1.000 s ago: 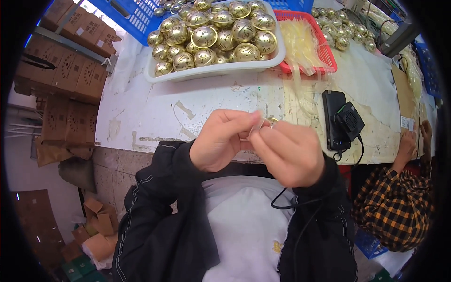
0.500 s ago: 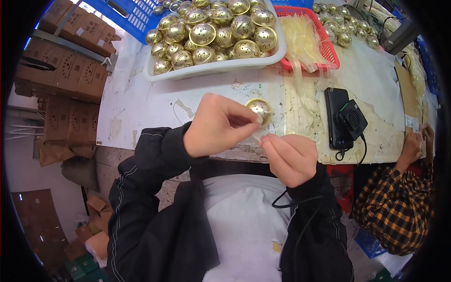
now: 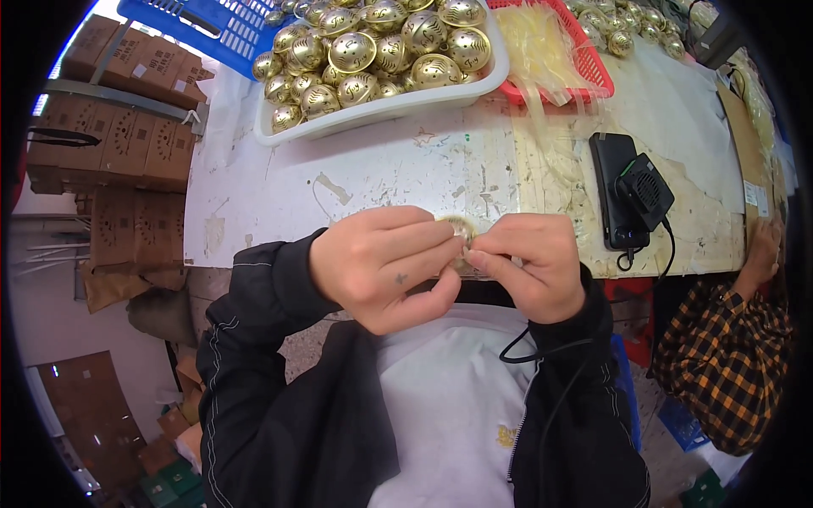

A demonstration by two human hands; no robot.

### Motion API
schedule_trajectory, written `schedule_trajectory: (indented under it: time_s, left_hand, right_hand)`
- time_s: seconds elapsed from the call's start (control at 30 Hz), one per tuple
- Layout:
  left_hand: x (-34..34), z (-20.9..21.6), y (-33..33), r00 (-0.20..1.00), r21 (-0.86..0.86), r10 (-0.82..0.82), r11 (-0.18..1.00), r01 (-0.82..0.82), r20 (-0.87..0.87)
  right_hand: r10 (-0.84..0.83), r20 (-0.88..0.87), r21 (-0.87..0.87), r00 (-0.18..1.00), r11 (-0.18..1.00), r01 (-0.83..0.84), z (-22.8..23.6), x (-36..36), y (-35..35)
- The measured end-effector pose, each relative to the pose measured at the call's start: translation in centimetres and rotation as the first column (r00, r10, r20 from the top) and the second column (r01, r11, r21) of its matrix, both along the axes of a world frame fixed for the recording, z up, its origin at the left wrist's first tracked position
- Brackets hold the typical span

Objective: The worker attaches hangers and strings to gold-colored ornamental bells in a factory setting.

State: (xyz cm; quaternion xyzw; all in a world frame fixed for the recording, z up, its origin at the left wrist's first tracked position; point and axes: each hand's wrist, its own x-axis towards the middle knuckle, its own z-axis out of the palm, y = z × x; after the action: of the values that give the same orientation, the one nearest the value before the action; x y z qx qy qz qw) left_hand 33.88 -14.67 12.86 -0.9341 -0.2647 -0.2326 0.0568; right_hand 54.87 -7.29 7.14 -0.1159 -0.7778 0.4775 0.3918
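Observation:
Between my hands, near the front edge of the table, is a gold metal ball (image 3: pixel 458 224) with a rim, mostly covered by fingers. My left hand (image 3: pixel 385 269) is closed around its left side, its back turned up and the thumb bent below. My right hand (image 3: pixel 532 267) is closed in a pinch at the ball's right side, thumb and forefinger meeting my left fingertips. What the right fingertips pinch is too small and covered to make out.
Behind my hands stands a white tray (image 3: pixel 381 112) heaped with gold balls. Beside it, a red basket (image 3: pixel 606 85) holds pale translucent strips (image 3: pixel 542 51). A black device with a cable (image 3: pixel 627 190) lies to the right. Further right, a co-worker's hand (image 3: pixel 765 245) touches cardboard.
Both hands have moved from in front of the ball onto it, and the ball has shifted toward me. The thin pale strip that stretched between my fingertips no longer shows clearly.

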Motion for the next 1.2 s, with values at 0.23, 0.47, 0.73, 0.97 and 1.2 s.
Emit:
schedule_trajectory:
  time_s: [0.23,0.47,0.73,0.97,1.2]
  left_hand:
    - [0.6,-0.5,-0.1,0.994,0.145,-0.075,0.986,0.086,-0.081]
    - [0.3,-1.7,-0.8,0.998,0.224,0.026,0.974,-0.013,-0.056]
    - [0.1,-2.2,-1.2,0.996,0.226,0.034,0.974,-0.015,-0.082]
    - [-0.3,-2.0,-1.3,0.994,0.219,0.071,0.974,-0.052,-0.080]
    - [-0.7,-3.3,-1.4,0.978,0.304,0.204,0.930,-0.206,0.040]
  right_hand:
    - [0.445,0.004,-0.815,0.896,0.520,-0.255,0.4,0.5,1.5]
    - [0.552,-0.109,-0.915,0.826,0.270,-0.301,-0.4,0.1,2.1]
    - [0.600,-0.054,-0.848,0.798,0.394,-0.354,-0.9,-0.2,1.9]
    - [0.536,0.099,-0.660,0.838,0.666,-0.348,-0.2,-0.5,1.7]
    - [0.205,0.171,-0.347,0.964,0.928,-0.136,-0.2,0.1,0.8]
